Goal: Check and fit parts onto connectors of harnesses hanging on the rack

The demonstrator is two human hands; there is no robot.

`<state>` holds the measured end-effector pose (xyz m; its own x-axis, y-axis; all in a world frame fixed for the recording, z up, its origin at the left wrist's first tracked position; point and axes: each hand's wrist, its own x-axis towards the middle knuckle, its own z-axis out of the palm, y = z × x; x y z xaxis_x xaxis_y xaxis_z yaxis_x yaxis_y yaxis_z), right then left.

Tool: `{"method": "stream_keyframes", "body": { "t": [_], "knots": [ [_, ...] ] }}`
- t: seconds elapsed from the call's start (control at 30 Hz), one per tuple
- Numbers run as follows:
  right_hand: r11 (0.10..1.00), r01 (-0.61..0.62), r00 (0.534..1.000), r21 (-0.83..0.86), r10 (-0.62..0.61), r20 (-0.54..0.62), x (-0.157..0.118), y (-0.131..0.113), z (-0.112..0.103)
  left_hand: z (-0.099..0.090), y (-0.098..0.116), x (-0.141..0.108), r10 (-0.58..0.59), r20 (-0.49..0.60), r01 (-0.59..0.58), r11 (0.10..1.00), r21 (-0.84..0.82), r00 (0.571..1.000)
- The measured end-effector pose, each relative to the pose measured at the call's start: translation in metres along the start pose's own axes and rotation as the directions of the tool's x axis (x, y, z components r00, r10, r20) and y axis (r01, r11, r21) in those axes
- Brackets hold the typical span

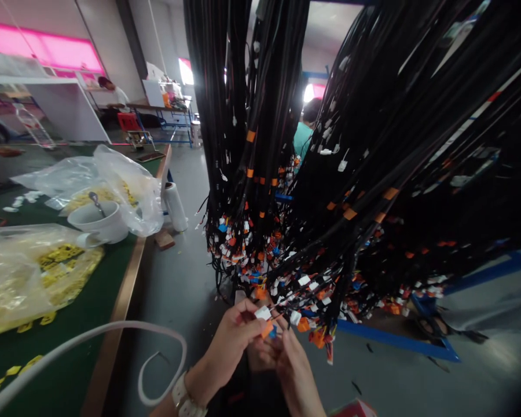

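Observation:
My left hand (231, 339), with a white watch on its wrist, pinches an orange connector (267, 329) at the end of a wire harness. A white connector (263, 313) lies against its fingertips. Close by on the right, my right hand (294, 362) has its fingers curled near a blue connector (273, 332); what sits between them is partly hidden. Thin wires run from both hands up into the hanging black wire harnesses (269, 104). Another white connector (295, 317) and an orange connector (303, 324) dangle just above my right hand.
On my left, a green-topped table (93, 289) bears plastic bags (13, 272) of yellow pieces and a white mug (113, 225) with a spoon. A white tube (125, 325) curls past its edge. A blue frame (395, 339) stands low right. People sit farther back.

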<state>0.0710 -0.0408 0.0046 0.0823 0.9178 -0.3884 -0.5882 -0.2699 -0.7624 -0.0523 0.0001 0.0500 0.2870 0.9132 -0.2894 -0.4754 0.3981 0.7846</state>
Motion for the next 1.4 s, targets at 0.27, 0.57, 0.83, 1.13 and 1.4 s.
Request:
{"method": "stream_keyframes", "body": {
  "t": [0.27, 0.57, 0.83, 1.13, 1.4],
  "knots": [
    [0.893, 0.12, 0.937, -0.433, -0.246, -0.249, 0.01, -0.041, -0.115, -0.005, 0.014, 0.002, 0.061, -0.063, -0.055, 0.995, 0.083, 0.996],
    [0.606, 0.269, 0.849, -0.748, -0.517, -0.114, 0.071, -0.074, -0.098, -0.001, 0.015, -0.001, 0.089, -0.064, -0.078, 0.984, 0.16, 0.994],
    [0.76, 0.169, 0.947, -0.628, -0.302, -0.111, 0.067, -0.062, -0.086, -0.017, 0.016, 0.012, 0.125, -0.116, -0.108, 0.984, 0.14, 0.985],
    [0.959, 0.016, 0.991, -0.284, 0.022, 0.13, 0.024, -0.074, -0.051, -0.033, 0.011, 0.022, 0.098, -0.198, -0.09, 0.995, 0.046, 0.975],
    [1.0, 0.021, 0.993, 0.013, -0.019, -0.117, 0.043, -0.049, -0.004, -0.046, 0.015, 0.027, 0.128, -0.35, -0.073, 0.983, 0.168, 0.928]
  ]
}}
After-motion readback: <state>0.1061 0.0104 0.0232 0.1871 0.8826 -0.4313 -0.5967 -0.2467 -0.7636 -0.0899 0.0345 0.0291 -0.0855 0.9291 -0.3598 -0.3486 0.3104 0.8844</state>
